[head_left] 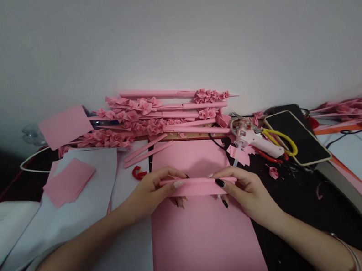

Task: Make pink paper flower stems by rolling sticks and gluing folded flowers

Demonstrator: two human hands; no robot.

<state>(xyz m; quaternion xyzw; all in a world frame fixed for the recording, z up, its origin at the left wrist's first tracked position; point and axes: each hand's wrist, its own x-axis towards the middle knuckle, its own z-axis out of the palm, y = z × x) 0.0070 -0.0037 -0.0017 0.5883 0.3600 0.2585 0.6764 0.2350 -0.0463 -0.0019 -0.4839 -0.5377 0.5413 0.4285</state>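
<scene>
The left hand (pixel 151 190) and the right hand (pixel 251 191) are pinching opposite ends of a partly rolled pink paper strip (pixel 200 187), thumbs and fingers closed on it, over a large flat pink paper sheet (pixel 207 251); slender pink paper stems (pixel 153 94) (many bearing folded blossoms (pixel 144 105)) are lying at the far side, with a pale plastic glue gun (pixel 262 142) to the right
</scene>
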